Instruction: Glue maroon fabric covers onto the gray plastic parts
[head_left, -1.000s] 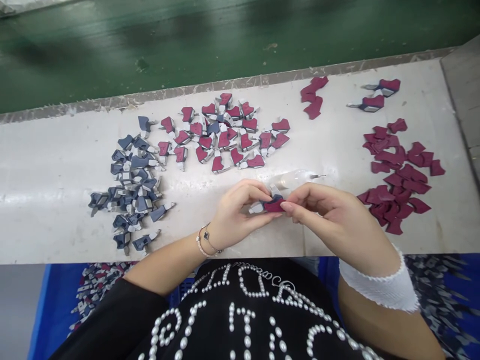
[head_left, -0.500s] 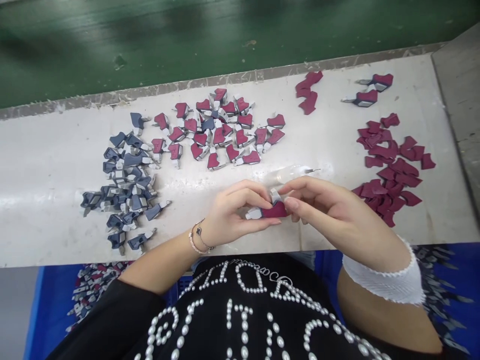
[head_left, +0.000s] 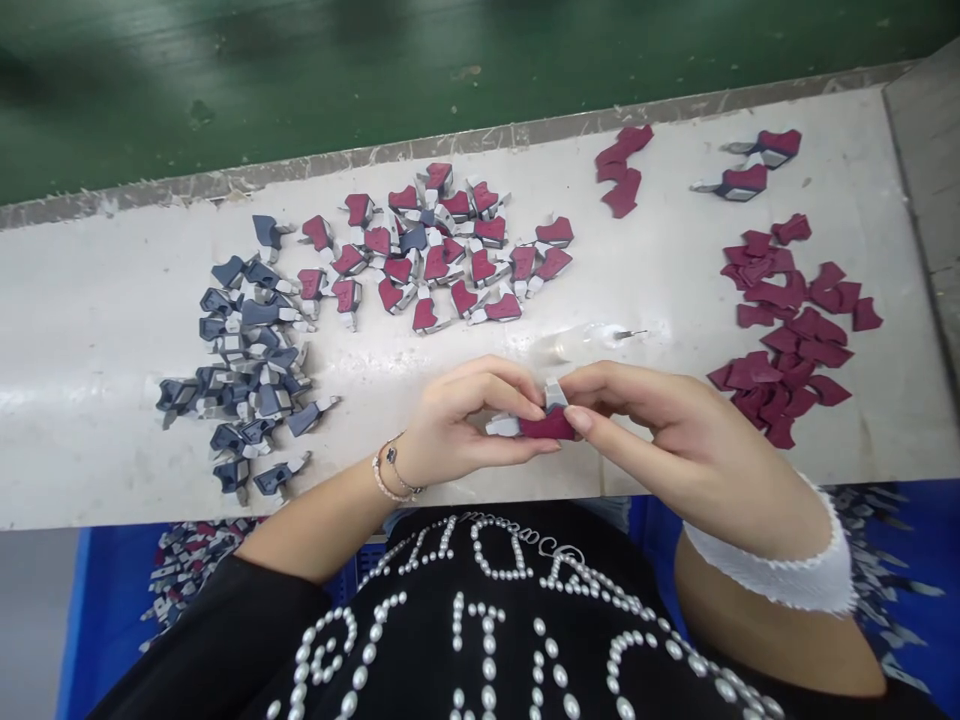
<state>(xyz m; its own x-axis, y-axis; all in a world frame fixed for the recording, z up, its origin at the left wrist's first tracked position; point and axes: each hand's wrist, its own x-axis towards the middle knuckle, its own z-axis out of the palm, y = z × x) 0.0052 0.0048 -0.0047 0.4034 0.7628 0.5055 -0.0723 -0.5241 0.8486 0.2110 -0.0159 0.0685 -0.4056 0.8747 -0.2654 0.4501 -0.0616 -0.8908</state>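
Both of my hands meet above the front of the white bench (head_left: 112, 320). My left hand (head_left: 472, 425) and my right hand (head_left: 660, 440) pinch a small grey-and-white moulded part (head_left: 536, 423) with a maroon patch on it. A grey tab sticks up between my fingers, and the fingertips hide part of the piece. Behind my hands lies a loose pile of maroon-patched parts (head_left: 427, 250). Left of it is a pile of blue-grey parts (head_left: 247, 360). Loose maroon patches (head_left: 787, 330) lie to the right of my right hand.
A clear-handled pick with a metal tip (head_left: 577, 342) lies just beyond my hands. Two patched parts (head_left: 761, 165) and a few more patches (head_left: 621, 170) sit at the far right. A green belt (head_left: 375, 60) runs behind the bench. Blue crates of parts (head_left: 187, 570) stand below its front edge.
The held part has turned, showing more of its maroon patch and a raised grey tab. My fingers have shifted on it. The whole view has drifted slightly up and left.
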